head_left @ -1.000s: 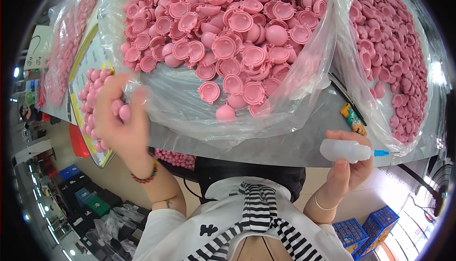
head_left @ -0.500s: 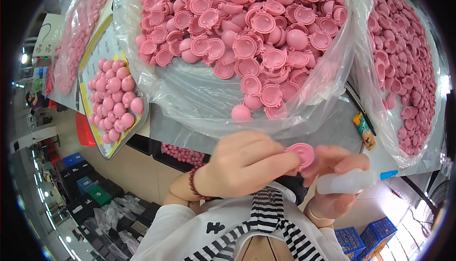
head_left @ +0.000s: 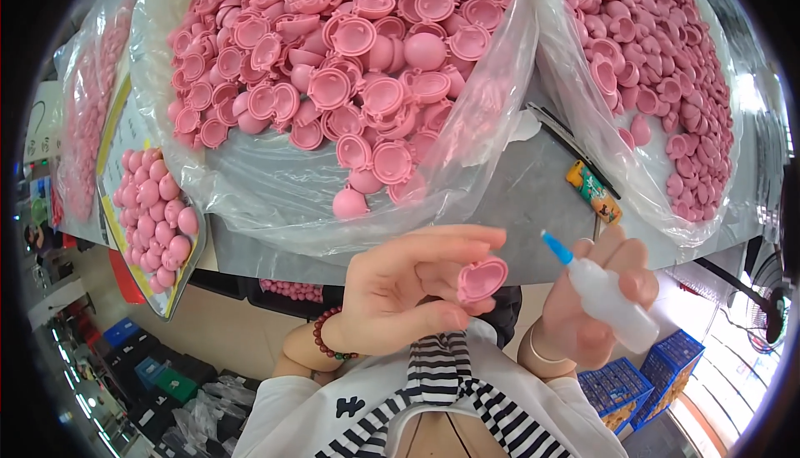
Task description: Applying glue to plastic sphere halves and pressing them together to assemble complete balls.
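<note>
My left hand (head_left: pixel 400 287) holds a pink hollow half-shell (head_left: pixel 483 281) by its fingers, cupped side showing; the thumb and forefinger stand apart. In my right hand (head_left: pixel 575 312) is a translucent white squeeze bottle (head_left: pixel 612 304). Its thin blue nozzle (head_left: pixel 557 247) points up and left, a little apart from the shell. Beyond my hands, a heap of pink half-shells (head_left: pixel 350 37) lies in a clear plastic bag (head_left: pixel 275 208) on the grey table (head_left: pixel 517 200).
Pink closed balls (head_left: pixel 154 216) fill a yellow-edged tray (head_left: pixel 107 162) at left. More pink shells (head_left: pixel 658 66) lie in a bag at right. An orange-and-green lighter (head_left: pixel 593 191) sits beside dark slim tools (head_left: pixel 571 145). Blue crates (head_left: pixel 617 391) stand below on the right.
My right hand has turned the bottle so its nozzle points up-left instead of right, and has come away from the shell. The left hand's fingers have spread; the view has shifted.
</note>
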Demonstrator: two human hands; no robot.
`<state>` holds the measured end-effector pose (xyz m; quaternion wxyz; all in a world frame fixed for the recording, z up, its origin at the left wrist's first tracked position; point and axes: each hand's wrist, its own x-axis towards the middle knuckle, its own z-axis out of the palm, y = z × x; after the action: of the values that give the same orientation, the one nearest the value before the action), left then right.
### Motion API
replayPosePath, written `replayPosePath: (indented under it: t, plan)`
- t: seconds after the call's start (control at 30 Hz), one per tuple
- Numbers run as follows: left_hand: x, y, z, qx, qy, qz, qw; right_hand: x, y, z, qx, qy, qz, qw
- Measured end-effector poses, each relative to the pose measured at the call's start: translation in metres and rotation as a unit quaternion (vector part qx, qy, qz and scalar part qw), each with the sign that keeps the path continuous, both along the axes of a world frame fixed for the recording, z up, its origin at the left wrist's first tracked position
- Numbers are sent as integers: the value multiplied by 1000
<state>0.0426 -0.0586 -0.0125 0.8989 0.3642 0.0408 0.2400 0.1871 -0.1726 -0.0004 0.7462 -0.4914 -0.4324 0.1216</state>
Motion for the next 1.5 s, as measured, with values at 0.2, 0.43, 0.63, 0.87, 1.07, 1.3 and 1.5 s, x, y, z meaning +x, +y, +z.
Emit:
replayPosePath:
  t: [0.2,0.43,0.63,0.87,1.07,1.3,1.5]
  plan:
    - [-3,1,-9,98,37,0,995,-1,-7,9,3,-163,-4,987]
    - [-3,0,-7,88,40,2,995,-6,-5,14,-47,-209,3,977]
    - [-3,0,-7,82,32,0,996,-8,-4,13,-32,-201,-21,979]
    - [-4,0,-7,80,35,4,996,-9,2,9,-28,-206,-24,978]
    - [-1,0,-6,89,35,13,995,-8,3,6,-6,-186,-48,981]
    - [-2,2,2,220,119,89,964,-12,8,3,-8,-207,-77,975]
    - [2,3,4,443,150,201,861,0,2,1,37,-174,-57,982]
